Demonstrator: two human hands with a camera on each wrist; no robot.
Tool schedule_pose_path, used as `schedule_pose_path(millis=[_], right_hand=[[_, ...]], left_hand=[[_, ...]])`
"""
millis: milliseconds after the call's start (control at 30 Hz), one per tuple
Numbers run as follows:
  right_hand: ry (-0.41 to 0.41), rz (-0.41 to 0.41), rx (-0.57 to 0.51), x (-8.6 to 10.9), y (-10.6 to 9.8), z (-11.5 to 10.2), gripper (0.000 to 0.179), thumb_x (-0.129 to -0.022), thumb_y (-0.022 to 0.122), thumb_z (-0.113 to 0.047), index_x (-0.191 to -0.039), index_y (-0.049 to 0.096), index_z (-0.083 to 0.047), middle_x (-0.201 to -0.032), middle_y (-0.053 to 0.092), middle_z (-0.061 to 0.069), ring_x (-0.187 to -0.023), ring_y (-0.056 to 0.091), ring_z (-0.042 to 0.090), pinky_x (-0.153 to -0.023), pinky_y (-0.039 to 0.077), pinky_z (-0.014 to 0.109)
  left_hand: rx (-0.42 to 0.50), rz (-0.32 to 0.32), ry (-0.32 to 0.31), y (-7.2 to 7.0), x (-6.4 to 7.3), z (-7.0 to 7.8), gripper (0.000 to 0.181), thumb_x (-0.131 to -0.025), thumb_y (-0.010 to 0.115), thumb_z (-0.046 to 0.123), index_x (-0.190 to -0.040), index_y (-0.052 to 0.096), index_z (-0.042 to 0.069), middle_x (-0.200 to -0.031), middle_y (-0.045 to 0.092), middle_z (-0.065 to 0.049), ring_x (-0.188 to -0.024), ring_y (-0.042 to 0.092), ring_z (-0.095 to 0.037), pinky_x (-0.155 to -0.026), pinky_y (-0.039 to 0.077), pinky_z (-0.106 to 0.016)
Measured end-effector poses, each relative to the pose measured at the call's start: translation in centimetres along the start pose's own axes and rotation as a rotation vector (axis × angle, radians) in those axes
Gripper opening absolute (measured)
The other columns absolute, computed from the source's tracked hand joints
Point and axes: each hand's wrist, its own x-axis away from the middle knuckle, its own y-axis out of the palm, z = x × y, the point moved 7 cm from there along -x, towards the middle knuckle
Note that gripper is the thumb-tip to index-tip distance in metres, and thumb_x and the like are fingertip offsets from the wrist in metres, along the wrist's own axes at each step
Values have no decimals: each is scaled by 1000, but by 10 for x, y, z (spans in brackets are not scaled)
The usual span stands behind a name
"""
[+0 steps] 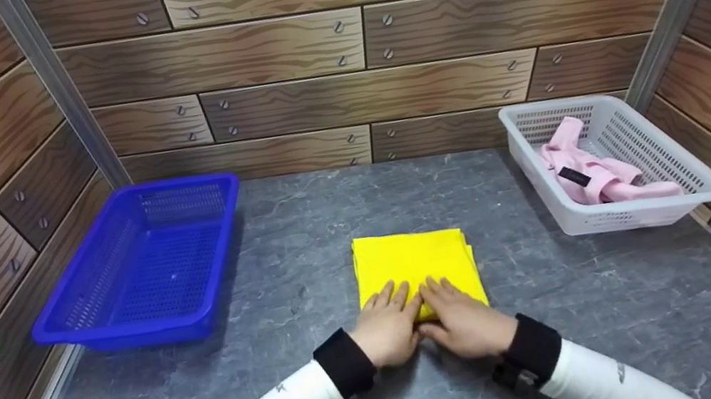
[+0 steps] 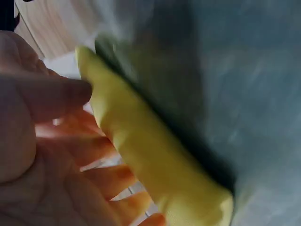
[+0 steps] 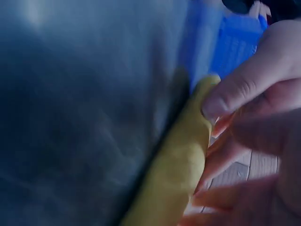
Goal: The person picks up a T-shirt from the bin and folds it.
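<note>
A bright yellow cloth (image 1: 412, 255), folded into a thick square, lies on the grey marbled table. My left hand (image 1: 387, 324) rests on its near left part with straight fingers spread over the top. Beside it, my right hand (image 1: 466, 318) lies on the near right part, fingers also extended, and the two hands almost meet at the middle. In the left wrist view the rounded near fold of the cloth (image 2: 146, 146) runs along the fingers, the thumb close to its end. The right wrist view shows the same fold (image 3: 176, 165) with a thumb at its edge.
A blue plastic basket (image 1: 222, 265) stands at the left. At the right is a white basket (image 1: 550, 196) holding a pink garment (image 1: 581, 165) with a black tag. Wood-patterned walls (image 1: 282, 107) enclose the table (image 1: 287, 225) at the back and both sides.
</note>
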Motion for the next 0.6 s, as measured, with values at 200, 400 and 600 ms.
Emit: schedule_pose_path(millis=[200,400,600], right_hand=[[65,-179,40,16,10,10,83,-101,61,-45,-158,29,6,-166,15,35,-155,15,54,-124,24,64],[130,-160,72,19,9,13,88,-98,66,-46,-157,30,8,-163,16,41,-153,16,56,-121,29,64],[148,-137,127,1,11,16,88,-99,65,-47,-157,29,8,-162,16,42,-153,17,57,-121,31,63]], left_hand=[[12,-129,-60,14,13,-4,76,-101,58,49,-165,22,29,-172,15,-19,-161,15,-34,-129,21,-49],[-1,-156,-119,18,18,-8,79,-101,53,58,-166,16,33,-171,8,-25,-161,9,-37,-130,19,-47],[13,-144,-132,14,5,-21,78,-101,53,58,-165,18,31,-171,10,-26,-161,11,-37,-130,19,-48]])
